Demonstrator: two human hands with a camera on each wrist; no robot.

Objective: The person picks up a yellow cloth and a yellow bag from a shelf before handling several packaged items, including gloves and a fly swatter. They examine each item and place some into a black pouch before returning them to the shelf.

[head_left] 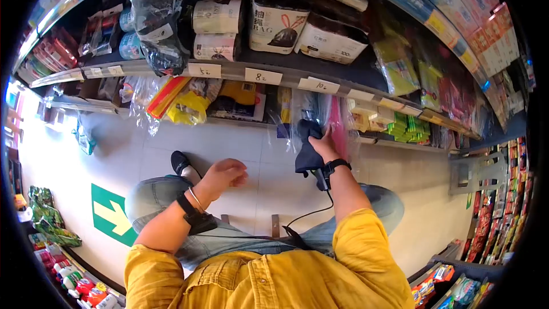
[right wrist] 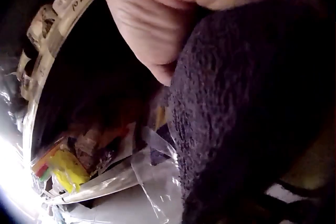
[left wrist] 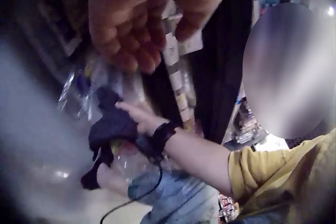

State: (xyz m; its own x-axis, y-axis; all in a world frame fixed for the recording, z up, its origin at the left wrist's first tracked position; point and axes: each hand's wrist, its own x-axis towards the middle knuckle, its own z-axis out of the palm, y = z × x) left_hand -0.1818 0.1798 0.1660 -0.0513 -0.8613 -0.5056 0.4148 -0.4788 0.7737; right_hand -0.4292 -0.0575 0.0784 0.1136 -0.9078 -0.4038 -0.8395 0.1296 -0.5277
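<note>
A dark, fuzzy-textured cloth point(head_left: 307, 153) hangs from my right hand point(head_left: 326, 143), which grips it at the front of the lower shelf. Up close in the right wrist view, the cloth point(right wrist: 215, 92) fills the right side, with the thumb pressed along its edge. Just behind it hang clear plastic packages, one holding something pink point(head_left: 334, 117). My left hand point(head_left: 224, 176) hovers over the floor with loosely curled fingers and nothing in them. Seen in the left wrist view, that hand point(left wrist: 142, 19) is above the cloth point(left wrist: 113, 124).
The upper shelf point(head_left: 229, 70) bears rolls and packs of bin bags point(head_left: 278, 23) above handwritten price tags point(head_left: 263, 76). Below are a yellow plastic package point(head_left: 191, 106) and green packets point(head_left: 409, 127). A grey plastic stool point(head_left: 480, 171) stands right; a green floor arrow point(head_left: 111, 214) lies left.
</note>
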